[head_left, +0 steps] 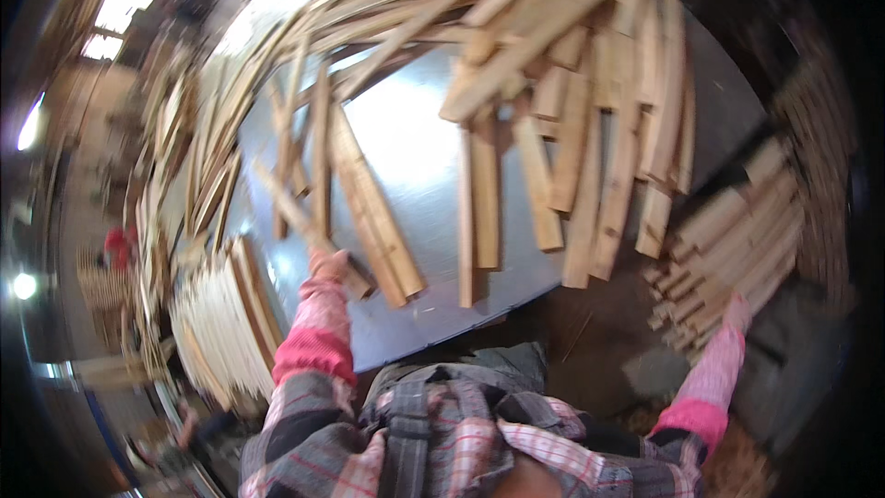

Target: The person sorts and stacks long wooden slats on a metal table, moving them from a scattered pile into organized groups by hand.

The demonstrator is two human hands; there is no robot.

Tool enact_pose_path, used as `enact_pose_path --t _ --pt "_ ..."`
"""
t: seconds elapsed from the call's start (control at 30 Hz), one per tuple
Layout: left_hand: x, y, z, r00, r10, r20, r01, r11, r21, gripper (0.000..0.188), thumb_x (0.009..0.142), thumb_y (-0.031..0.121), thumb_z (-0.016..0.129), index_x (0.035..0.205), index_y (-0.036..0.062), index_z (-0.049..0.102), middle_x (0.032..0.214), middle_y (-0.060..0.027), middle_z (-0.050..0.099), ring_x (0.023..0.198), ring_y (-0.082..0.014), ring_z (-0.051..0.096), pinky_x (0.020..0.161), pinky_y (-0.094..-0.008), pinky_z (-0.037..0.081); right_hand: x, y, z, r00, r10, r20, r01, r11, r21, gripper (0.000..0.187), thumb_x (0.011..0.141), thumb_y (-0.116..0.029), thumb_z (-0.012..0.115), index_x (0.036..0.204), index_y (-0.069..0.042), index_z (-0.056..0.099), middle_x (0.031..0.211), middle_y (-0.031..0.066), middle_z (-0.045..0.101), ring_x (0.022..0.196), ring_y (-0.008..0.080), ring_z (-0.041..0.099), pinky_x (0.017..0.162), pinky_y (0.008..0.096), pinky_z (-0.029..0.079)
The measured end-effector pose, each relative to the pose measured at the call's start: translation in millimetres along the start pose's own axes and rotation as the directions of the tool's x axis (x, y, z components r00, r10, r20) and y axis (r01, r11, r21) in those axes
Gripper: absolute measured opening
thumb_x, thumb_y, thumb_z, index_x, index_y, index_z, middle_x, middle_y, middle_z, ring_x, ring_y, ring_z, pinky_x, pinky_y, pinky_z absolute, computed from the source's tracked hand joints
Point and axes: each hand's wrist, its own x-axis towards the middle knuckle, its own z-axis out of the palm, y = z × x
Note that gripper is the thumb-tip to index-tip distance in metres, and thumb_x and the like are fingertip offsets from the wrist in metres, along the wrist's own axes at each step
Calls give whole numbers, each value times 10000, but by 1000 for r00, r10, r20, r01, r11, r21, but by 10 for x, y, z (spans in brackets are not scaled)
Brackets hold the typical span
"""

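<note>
My left hand (329,265), in a pink sleeve, is closed round a narrow wooden strip (293,212) that slants over the near left part of a shiny metal table (410,129). Just right of it, two wooden boards (373,212) lie side by side on the tabletop. My right arm reaches out to the right, and my right hand (737,310) is at the near edge of a stack of wooden strips (737,240) beside the table. Blur hides its fingers, so I cannot tell whether it grips a piece.
Many loose strips (396,9) are heaped along the table's far side. Several boards (590,157) overhang its right edge. A row of pale strips (217,327) stands packed at the near left. A person in red (117,247) is farther off at the left.
</note>
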Motion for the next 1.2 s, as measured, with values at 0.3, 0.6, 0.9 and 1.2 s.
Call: enact_pose_path --t 0.3,0.6,0.9,1.2 --pt "-1126 150 -449 949 -134 287 315 301 -900 528 792 22 630 1309 46 529 802 -55 605 618 -150 575 546 -298 494 -3080 -3720 868 472 -874 -112 837 405 369 341 950 -124 637 1257 23 641 1308 163 643 1182 269 617 1049 360 463" --pt "472 -685 -1235 924 91 -373 -295 790 -538 673 770 90 649 1407 -25 465 1118 -185 637 998 -327 654 868 -381 540 -5682 -5117 2321 431 -702 567 899 387 -204 783 815 -337 775 1464 -78 421 1329 201 554 1245 367 531 1051 447 447" --pt "1826 -622 -864 973 183 139 -146 960 -239 901 792 294 733 1533 34 292 1296 -223 611 1158 -395 628 976 -468 508 -6103 -4914 2749 561 -717 414 816 394 -423 731 769 -303 816 1374 -84 469 1306 151 567 1174 355 592 981 458 508" --pt "850 -1964 -989 610 641 466 784 -405 -470 515 891 208 668 1259 -116 510 1112 -249 637 895 -302 678 812 -407 607 -6325 -5743 3195 465 -797 386 879 468 -93 802 823 -383 773 1478 -94 411 1398 199 521 1220 360 588 1018 468 489"
